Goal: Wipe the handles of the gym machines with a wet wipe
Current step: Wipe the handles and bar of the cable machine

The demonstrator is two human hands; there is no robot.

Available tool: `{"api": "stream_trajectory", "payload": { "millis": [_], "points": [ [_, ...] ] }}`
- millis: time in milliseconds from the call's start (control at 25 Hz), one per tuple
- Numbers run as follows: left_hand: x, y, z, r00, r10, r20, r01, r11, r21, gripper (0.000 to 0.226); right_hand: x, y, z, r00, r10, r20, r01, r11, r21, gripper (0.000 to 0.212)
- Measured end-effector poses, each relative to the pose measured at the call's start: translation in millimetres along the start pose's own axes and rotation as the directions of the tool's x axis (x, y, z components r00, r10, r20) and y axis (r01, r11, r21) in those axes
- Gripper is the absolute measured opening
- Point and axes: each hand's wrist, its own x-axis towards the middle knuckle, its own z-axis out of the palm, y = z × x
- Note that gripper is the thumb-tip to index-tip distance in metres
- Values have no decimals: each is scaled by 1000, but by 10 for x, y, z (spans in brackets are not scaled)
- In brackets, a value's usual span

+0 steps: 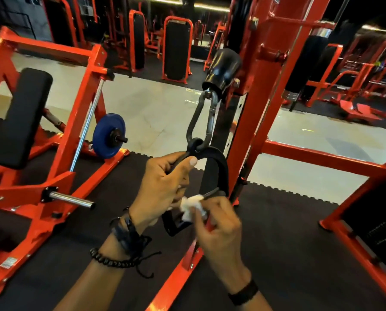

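Observation:
A black strap cable handle [217, 167] hangs from a grey carabiner [202, 120] under a black rubber stopper [222, 69] on the orange cable machine. My left hand [162, 185] grips the upper left side of the strap near its ring, thumb up along the strap. My right hand [219, 230] pinches a white wet wipe [192, 206] against the handle's grip bar at the bottom. Most of the grip bar is hidden by the wipe and both hands.
The cable machine's orange upright [261, 97] stands right behind the handle, its base rails [176, 272] running under my hands. At left is an orange plate-loaded machine with a black pad [23, 117], a blue weight plate [108, 135] and a chrome peg [75, 199]. More orange machines fill the background.

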Motion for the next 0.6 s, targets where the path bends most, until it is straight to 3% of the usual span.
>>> {"api": "stream_trajectory", "payload": {
  "millis": [120,200,360,440,600],
  "points": [
    [-27,9,47,1000,8,9,-8,999,38,38,237,354,-190,976,151,-158,-166,982,-87,7],
    [-35,21,71,1000,5,2,-5,999,46,38,220,269,-179,969,175,-175,-179,984,-6,11],
    [-39,51,46,1000,-12,-4,12,998,58,38,-233,-259,57,997,48,59,-60,973,224,17],
    [-42,42,30,1000,-16,-14,17,998,56,39,-232,-207,55,996,48,77,-64,973,223,12],
    [-50,13,91,1000,-22,-16,22,1000,16,40,187,263,-175,976,158,-152,-151,987,58,10]
  ]
}}
